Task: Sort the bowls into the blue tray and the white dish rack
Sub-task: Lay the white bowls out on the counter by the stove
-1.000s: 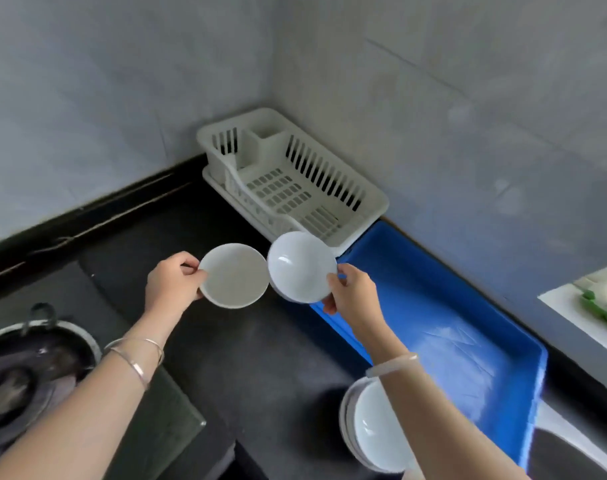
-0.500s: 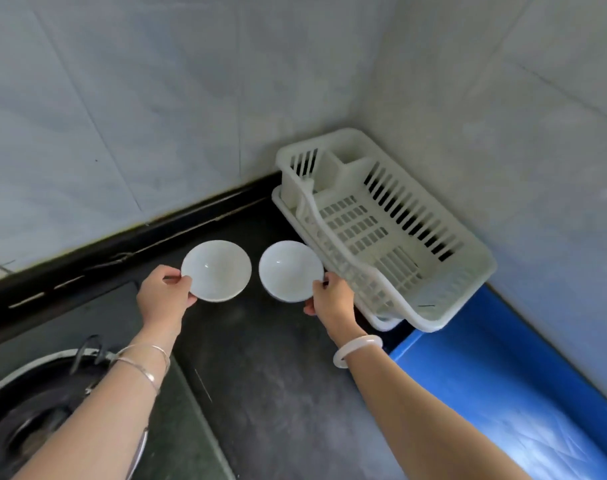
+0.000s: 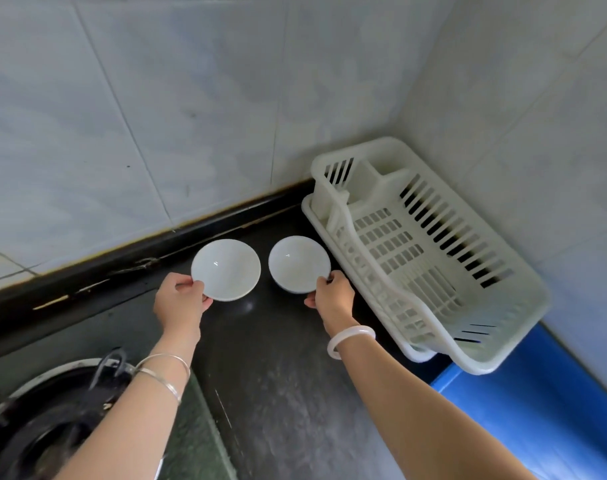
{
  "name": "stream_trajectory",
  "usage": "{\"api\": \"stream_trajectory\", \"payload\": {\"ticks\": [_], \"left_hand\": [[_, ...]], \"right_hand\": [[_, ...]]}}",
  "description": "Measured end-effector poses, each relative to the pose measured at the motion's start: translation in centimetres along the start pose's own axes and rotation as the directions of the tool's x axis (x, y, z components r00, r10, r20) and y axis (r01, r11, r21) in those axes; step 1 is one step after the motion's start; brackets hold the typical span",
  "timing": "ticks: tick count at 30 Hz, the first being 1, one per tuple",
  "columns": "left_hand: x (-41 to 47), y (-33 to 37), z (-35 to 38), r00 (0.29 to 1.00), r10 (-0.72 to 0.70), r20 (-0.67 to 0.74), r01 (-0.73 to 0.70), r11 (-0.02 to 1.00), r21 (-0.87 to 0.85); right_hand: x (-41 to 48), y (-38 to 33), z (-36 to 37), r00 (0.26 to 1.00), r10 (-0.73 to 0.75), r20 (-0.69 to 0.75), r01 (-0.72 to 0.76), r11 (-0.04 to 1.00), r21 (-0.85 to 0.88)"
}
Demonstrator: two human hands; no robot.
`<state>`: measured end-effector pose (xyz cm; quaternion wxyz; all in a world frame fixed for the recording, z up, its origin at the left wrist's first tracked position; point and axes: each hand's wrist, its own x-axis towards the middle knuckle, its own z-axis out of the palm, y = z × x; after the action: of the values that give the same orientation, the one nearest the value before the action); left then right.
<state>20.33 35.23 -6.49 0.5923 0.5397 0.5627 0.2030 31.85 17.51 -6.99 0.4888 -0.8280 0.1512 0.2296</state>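
While the left hand point(image 3: 179, 303) pinches one round glossy white bowl point(image 3: 226, 269), the right hand point(image 3: 331, 296) pinches another bowl point(image 3: 298, 264) beside the slotted plastic rack point(image 3: 430, 258), over the speckled dark table point(image 3: 278, 375).

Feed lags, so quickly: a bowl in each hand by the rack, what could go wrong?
The left hand and right hand pinch the left bowl and right bowl only at the rims; either could slip onto the counter. The right bowl, close to the dish rack, may knock its wall.

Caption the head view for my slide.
Left hand pinches the left bowl, right hand the right bowl, beside the white dish rack on the dark counter.
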Motion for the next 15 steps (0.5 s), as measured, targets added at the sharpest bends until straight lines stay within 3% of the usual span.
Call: {"api": "stream_trajectory", "payload": {"ticks": [6, 10, 15], "left_hand": [[0.3, -0.8, 0.2, 1.0, -0.028, 0.007, 0.028, 0.999, -0.02], [0.0, -1.0, 0.0, 0.998, -0.05, 0.038, 0.053, 0.997, -0.065], [-0.7, -1.0, -0.1, 0.948, -0.214, 0.235, 0.263, 0.943, -0.203]], "right_hand": [[0.4, 0.1, 0.2, 1.0, -0.001, 0.017, 0.0, 0.998, 0.066], [-0.1, -0.2, 0.0, 0.989, 0.048, 0.14, -0.07, 0.985, 0.159], [-1.2, 0.4, -0.3, 0.953, 0.083, 0.292, -0.172, 0.94, 0.293]]}}
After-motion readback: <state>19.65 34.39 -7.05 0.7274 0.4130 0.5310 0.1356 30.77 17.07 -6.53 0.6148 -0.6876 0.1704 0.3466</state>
